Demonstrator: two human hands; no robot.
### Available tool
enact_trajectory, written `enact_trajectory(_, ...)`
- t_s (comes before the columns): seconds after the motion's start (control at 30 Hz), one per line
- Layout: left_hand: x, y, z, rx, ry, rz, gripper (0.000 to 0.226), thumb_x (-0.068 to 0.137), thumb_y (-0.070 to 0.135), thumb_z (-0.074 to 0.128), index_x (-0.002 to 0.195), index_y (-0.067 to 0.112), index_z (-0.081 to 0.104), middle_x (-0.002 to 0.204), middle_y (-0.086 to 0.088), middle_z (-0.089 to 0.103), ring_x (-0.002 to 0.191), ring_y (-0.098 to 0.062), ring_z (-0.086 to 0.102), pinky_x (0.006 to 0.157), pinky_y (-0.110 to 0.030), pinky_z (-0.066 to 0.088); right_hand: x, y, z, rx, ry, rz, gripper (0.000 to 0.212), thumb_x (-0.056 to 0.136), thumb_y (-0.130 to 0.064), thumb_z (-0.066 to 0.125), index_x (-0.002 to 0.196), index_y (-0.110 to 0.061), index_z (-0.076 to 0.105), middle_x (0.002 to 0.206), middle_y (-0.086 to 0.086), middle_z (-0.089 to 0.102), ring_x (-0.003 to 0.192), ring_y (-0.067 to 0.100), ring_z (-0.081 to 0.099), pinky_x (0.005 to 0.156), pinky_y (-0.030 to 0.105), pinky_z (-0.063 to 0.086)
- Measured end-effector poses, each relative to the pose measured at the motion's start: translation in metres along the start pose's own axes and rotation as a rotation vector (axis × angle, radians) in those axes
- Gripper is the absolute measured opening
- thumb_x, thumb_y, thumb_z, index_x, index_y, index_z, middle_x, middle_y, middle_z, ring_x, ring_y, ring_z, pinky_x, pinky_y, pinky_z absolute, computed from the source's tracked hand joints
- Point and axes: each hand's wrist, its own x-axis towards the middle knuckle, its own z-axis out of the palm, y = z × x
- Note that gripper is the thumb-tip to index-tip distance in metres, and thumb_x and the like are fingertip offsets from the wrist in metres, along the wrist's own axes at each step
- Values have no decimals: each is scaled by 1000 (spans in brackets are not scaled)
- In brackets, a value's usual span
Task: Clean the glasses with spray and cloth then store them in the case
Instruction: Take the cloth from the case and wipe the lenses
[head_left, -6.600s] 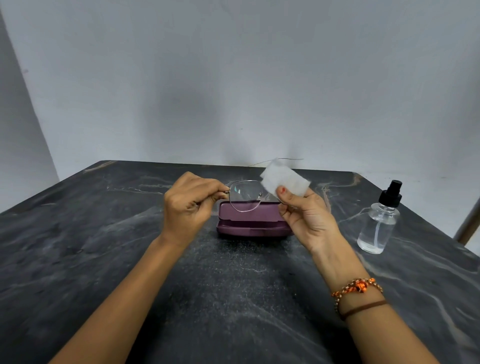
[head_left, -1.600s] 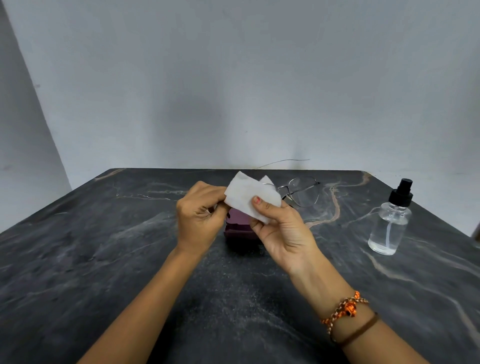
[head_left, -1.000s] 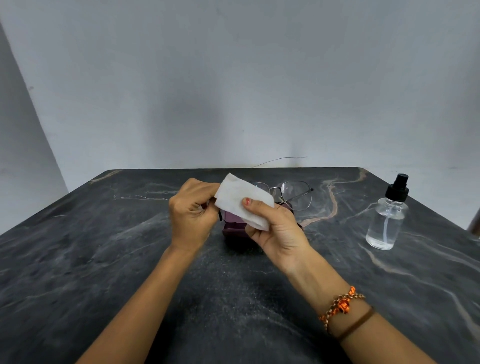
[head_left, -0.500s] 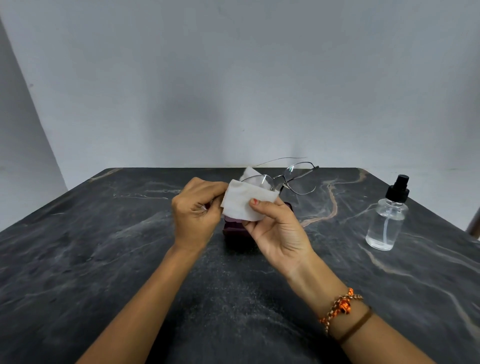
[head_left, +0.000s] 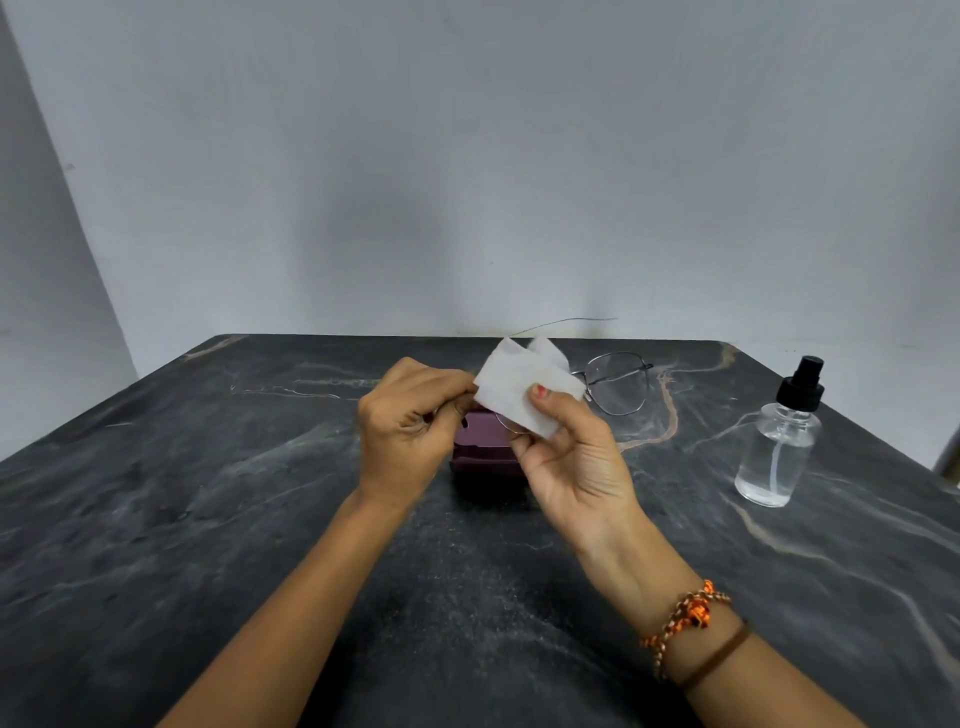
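Wire-rimmed glasses (head_left: 618, 384) gripped at their left end by the left hand (head_left: 410, 431), white cloth (head_left: 524, 389) pinched over one lens by the right hand (head_left: 566, 452), maroon case (head_left: 480, 452) lain behind the hands on the dark counter (head_left: 208, 519), spray bottle (head_left: 779, 441) stood far right.

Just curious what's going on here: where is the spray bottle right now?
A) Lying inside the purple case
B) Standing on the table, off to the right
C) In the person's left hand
B: the spray bottle stands upright on the table, apart from both hands, which are busy with the cloth and glasses.
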Motion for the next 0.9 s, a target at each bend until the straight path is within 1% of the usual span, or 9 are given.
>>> enact_trajectory(0.07,0,0,0,1,1,7,10,74,3,63,73,-2,70,71,2,64,63,-9,52,61,-20,41,-1,0,0,-6,-3,21,36,57,2,60,92,-5,62,74,7,73,66,14,71,54,22,55)
enact_trajectory(0.13,-1,-1,0,8,3,11,5,72,-4,66,73,-3,70,67,-3,67,62,-11,53,60,-25,42,-2,2,-1,-31,6,52,28,58,-2,62,86,-5,61,69,5,73,59,12,69,50,19,53)
enact_trajectory(0.17,0,-1,0,16,8,11,7,69,-9,66,72,-4,70,65,-7,69,62,-12,53,59,-27,42,-3,3,0,-56,12,70,25,58,-4,63,84,-6,61,66,4,72,56,11,67,48,17,51)
enact_trajectory(0.27,2,-2,-2,26,28,27,11,66,-14,65,70,-5,70,63,-12,69,61,-12,53,57,-30,43,-4,4,1,-151,27,94,25,58,-11,66,82,-8,62,65,3,70,53,8,63,45,15,47)
enact_trajectory(0.4,2,0,-1,19,25,46,10,67,-9,68,73,-2,71,73,1,66,64,-8,54,61,-24,43,-3,2,2,-172,76,65,22,56,-12,67,77,-8,63,62,2,69,53,8,63,42,14,46)
enact_trajectory(0.53,1,-1,-1,24,33,39,10,66,-10,69,73,-3,71,71,-2,67,63,-9,54,60,-26,44,-4,3,2,-93,61,36,29,56,-4,66,84,-7,62,66,2,72,57,10,67,48,16,51)
enact_trajectory(0.63,0,-1,0,15,36,30,8,67,-6,69,74,-2,71,73,3,63,63,-9,53,59,-26,43,-2,2,1,-66,28,12,32,58,-2,63,89,-9,62,72,2,74,64,11,70,54,18,54)
enact_trajectory(0.8,1,-1,-1,2,28,43,10,67,-7,69,75,-2,71,75,3,64,64,-8,54,59,-28,44,-2,6,-1,-169,21,39,24,60,-13,66,84,-11,64,68,0,72,57,6,65,50,15,50)
enact_trajectory(0.9,2,0,-2,-1,27,55,7,67,-8,69,71,-2,70,74,4,63,65,-7,54,59,-31,45,-2,6,-1,-265,36,34,23,60,-20,67,82,-12,66,66,-2,72,57,6,65,48,15,49)
